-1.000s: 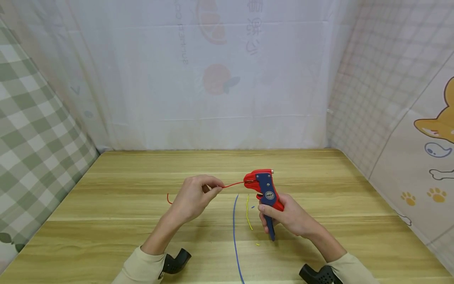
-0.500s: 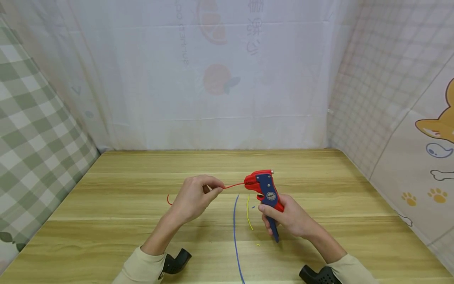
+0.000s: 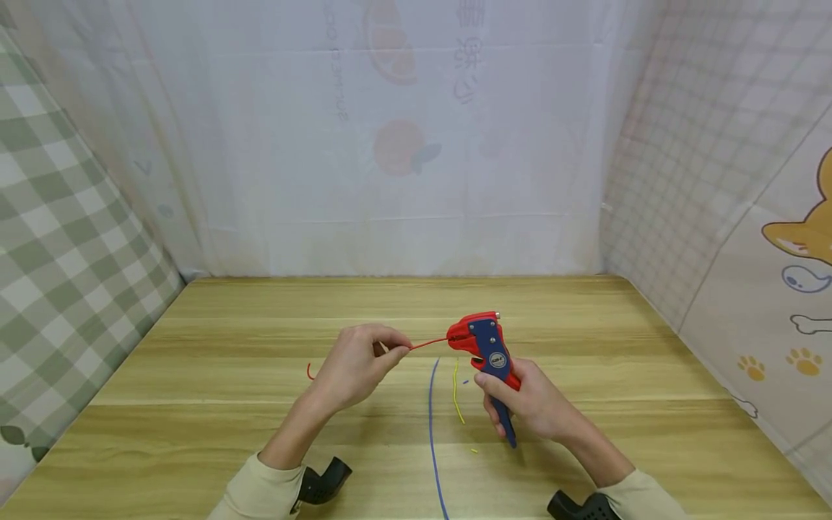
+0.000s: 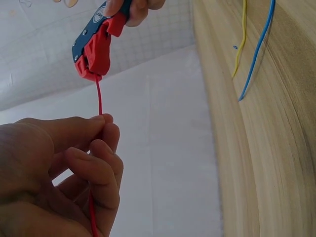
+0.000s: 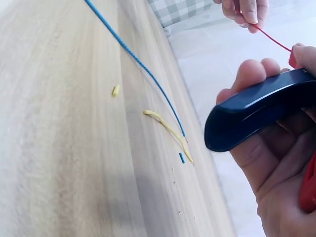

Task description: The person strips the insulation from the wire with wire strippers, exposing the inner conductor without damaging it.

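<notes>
Nearly sideways, held above the table [image 3: 585, 325], red wire [image 4: 99, 96] from left to right, pinched by the nearer left hand [image 3: 362, 363], right end at the mouth of a red-and-blue wire stripper [image 3: 484, 336], gripped by its handle in the right hand [image 3: 534, 401]; below, roughly crosswise, blue wire [image 3: 431, 412] and yellow wire [image 3: 455, 393]

This is a curtained-off booth [image 3: 273, 166]: a fruit-print curtain [image 3: 416, 242] hangs behind the table [image 3: 188, 433], checked cloth [image 3: 61, 224] left, paw-print sheet [image 3: 731, 303] right.
</notes>
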Demonstrator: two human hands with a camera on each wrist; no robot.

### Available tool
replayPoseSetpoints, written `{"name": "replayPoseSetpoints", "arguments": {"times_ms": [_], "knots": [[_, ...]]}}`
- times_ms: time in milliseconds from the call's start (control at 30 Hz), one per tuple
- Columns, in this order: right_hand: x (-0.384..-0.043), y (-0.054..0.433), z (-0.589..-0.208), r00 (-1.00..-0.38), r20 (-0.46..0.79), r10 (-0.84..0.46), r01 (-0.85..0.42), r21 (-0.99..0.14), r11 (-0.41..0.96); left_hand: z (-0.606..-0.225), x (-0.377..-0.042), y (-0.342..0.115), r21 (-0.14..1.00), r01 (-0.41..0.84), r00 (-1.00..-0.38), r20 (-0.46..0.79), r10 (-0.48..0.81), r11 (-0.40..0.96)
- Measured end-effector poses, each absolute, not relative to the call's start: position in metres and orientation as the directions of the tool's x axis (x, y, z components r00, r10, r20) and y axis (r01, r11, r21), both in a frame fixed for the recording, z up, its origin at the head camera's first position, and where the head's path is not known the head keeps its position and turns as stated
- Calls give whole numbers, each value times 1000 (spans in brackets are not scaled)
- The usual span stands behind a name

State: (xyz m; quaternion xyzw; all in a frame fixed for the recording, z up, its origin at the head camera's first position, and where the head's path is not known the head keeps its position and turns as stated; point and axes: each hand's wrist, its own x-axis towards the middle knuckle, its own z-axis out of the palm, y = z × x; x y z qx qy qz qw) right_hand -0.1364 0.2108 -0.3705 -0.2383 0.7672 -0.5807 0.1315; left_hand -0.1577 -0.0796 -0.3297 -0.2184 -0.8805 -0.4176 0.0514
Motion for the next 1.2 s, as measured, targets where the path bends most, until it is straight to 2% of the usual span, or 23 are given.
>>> {"name": "replayPoseSetpoints", "arguments": {"times_ms": [200, 433, 1033, 1200], "knots": [[-133, 208, -371, -875, 61, -480, -190, -956, 225, -328, -157, -79, 718, 407, -908, 253, 333, 564], [-134, 206, -372, -932, 44, -361, -155, -946, 285, -329, -156, -78, 717, 414, -906, 264, 331, 561], [-136, 211, -369, -902, 50, -429, -165, -958, 236, -326, -156, -78, 734, 386, -918, 245, 313, 559], [-141, 218, -372, -892, 24, -451, -131, -970, 206, -327, -156, -79, 723, 361, -930, 229, 288, 589]]}}
